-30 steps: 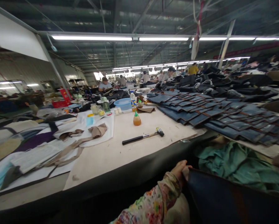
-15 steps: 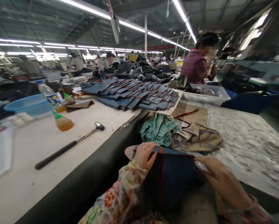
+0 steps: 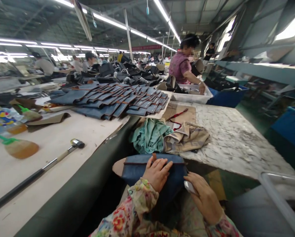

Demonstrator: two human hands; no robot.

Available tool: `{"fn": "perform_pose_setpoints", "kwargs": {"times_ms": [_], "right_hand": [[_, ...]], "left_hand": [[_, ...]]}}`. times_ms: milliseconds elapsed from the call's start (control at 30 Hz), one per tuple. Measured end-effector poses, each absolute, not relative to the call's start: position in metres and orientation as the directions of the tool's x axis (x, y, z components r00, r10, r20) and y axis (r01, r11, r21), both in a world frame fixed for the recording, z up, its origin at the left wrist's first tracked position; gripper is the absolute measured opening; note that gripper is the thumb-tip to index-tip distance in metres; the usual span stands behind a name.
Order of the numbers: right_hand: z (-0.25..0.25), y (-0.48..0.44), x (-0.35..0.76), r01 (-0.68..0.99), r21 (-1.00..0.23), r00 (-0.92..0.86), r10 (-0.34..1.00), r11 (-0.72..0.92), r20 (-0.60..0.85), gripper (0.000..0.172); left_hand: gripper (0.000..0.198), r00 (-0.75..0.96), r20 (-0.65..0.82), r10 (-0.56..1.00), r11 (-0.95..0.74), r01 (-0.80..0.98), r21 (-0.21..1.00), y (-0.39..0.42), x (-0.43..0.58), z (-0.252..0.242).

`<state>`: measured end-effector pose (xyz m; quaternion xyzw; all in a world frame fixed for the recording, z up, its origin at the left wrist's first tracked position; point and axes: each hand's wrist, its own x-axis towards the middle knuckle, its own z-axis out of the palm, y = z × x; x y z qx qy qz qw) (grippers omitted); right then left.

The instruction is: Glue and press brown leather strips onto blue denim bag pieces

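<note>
The step in hand looks like working along the right edge of a blue panel (image 3: 178, 174), which sits near, in front of the person, between the left desk (image 3: 100, 126) and the right desk (image 3: 231, 141). The left grip (image 3: 157, 172) lies on top with fingers spread; the right grip (image 3: 204, 196) pinches a small silvery tool (image 3: 190, 187) beside that edge. The next move seems to call for even pressure from the left and a steady, controlled right.

The panel appears smooth and leathery, with a dark seam across its far side and a rounded tan tongue (image 3: 118, 168) at its left end. Beyond it lie a crumpled teal cloth (image 3: 151, 135) and a rumpled beige one. Farther left, similar blue pieces (image 3: 118, 98) overlap, flat and brown-edged; a slim-handled hammer (image 3: 41, 171) rests nearer.
</note>
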<state>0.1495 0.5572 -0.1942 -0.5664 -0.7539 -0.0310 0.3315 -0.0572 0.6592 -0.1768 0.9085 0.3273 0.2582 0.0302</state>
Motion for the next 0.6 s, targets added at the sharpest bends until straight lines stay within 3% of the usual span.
{"fn": "perform_pose_setpoints", "kwargs": {"times_ms": [267, 600], "right_hand": [[-0.198, 0.557, 0.150, 0.861, -0.380, -0.120, 0.862, 0.337, 0.492, 0.033], [-0.195, 0.557, 0.149, 0.860, -0.376, -0.125, 0.856, 0.345, 0.502, 0.033]], "left_hand": [[0.036, 0.668, 0.523, 0.529, -0.816, 0.569, 0.098, 0.657, -0.060, -0.181], [0.014, 0.582, 0.404, 0.706, -0.699, 0.664, 0.265, 0.657, -0.049, -0.157]]}}
